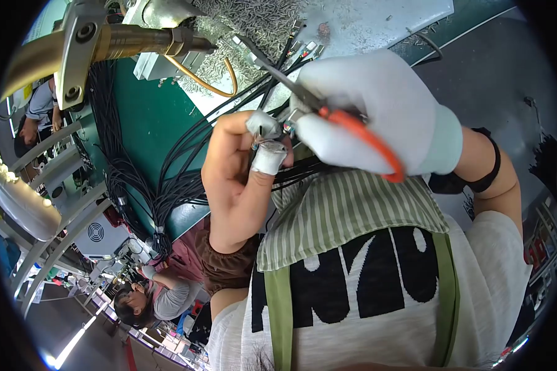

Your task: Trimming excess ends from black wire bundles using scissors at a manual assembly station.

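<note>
My left hand is bare except for white covers on the thumb and index fingertips. Those two fingers are pinched on the end of a black cable, where small coloured wires and a bit of metal show. In a white glove, my right hand is closed around red-handled scissors, whose dark blades point up and to the left. Its fingertips are right beside the cable end, and whether they touch it I cannot tell. More black cables run past and beneath my left hand.
A heap of small metal pieces lies on a pale plate at the far side. Above the green table juts a brass-coloured machine arm with a bent copper-coloured tube. Bundled black cables hang left. Other people sit at the left.
</note>
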Demonstrator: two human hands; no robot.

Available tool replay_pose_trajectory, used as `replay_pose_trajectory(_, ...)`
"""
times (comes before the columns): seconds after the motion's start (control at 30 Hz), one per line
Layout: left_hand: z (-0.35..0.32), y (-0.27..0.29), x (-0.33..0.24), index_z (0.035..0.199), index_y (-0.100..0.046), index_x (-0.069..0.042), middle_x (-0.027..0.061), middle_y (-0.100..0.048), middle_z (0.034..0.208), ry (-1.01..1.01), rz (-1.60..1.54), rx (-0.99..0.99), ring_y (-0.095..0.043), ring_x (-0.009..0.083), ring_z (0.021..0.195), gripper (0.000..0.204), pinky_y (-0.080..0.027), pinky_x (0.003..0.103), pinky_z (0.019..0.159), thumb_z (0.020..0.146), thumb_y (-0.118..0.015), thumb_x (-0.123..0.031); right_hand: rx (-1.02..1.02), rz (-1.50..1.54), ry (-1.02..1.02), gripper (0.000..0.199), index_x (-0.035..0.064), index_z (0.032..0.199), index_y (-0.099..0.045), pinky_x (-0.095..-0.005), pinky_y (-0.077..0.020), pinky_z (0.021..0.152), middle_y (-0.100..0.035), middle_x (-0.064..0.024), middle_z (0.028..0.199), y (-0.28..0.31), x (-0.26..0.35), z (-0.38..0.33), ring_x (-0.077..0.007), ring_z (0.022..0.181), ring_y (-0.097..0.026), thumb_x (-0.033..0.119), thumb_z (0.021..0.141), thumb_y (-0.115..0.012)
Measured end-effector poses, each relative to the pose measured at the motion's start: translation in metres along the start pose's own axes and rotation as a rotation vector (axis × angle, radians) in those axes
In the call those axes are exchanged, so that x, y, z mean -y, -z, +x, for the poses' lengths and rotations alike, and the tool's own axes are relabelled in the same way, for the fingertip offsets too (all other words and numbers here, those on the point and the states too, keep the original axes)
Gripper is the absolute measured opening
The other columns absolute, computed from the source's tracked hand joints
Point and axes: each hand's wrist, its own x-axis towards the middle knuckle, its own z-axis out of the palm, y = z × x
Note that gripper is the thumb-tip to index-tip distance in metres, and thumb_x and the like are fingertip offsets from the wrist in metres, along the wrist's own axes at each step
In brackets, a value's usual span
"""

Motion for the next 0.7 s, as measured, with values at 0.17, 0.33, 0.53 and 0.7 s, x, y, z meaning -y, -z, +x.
replay_pose_trajectory(0.17, 0.001, 0.003, -0.011, 0.111, -0.045, 0.001, 0.0056, -0.055, 0.089, 0.293, -0.257, 0.174, -0.052, 0.01, 0.073, 0.029, -0.043, 0.023, 0.067, 0.086, -0.059, 0.001, -0.33, -0.486, 0.616, 0.011, 0.0043, 0.081, -0.06, -0.0259, -0.0415, 0.042, -0.058, -0.0052, 0.057, -0.006, -0.014, 0.001, -0.0102, 0.045, -0.054, 0.015, 0.083, -0.059)
replay_pose_trajectory(0.33, 0.003, -0.009, 0.008, 0.108, -0.048, -0.001, 0.0061, -0.055, 0.083, -0.437, 0.621, 0.039, -0.049, 0.0083, 0.066, 0.028, -0.038, 0.022, 0.056, 0.084, -0.062, -0.002, -0.028, 0.112, 0.101, 0.014, 0.0042, 0.076, -0.058, -0.0264, -0.0433, 0.041, -0.059, -0.006, 0.055, 0.003, -0.001, -0.002, -0.0116, 0.042, -0.054, 0.015, 0.085, -0.057)
replay_pose_trajectory(0.53, 0.003, 0.01, 0.01, 0.103, -0.049, 0.0, 0.0059, -0.054, 0.083, -0.615, 0.894, 0.221, -0.048, 0.0076, 0.066, 0.025, -0.038, 0.021, 0.055, 0.081, -0.061, 0.0, 0.299, 0.436, -0.258, 0.019, 0.004, 0.071, -0.055, -0.0274, -0.0443, 0.041, -0.057, -0.0055, 0.052, 0.011, 0.006, -0.001, -0.0125, 0.042, -0.056, 0.015, 0.086, -0.056)
replay_pose_trajectory(0.7, 0.0, -0.001, 0.016, 0.1, -0.05, 0.0, 0.0023, -0.052, 0.085, -0.346, 0.453, 0.106, -0.047, 0.0065, 0.072, 0.019, -0.038, 0.021, 0.063, 0.083, -0.058, 0.0, -0.174, -0.1, 0.309, 0.013, 0.0062, 0.071, -0.056, -0.0296, -0.0418, 0.041, -0.052, -0.0068, 0.052, -0.02, -0.01, -0.006, -0.0198, 0.043, -0.054, 0.014, 0.078, -0.065)
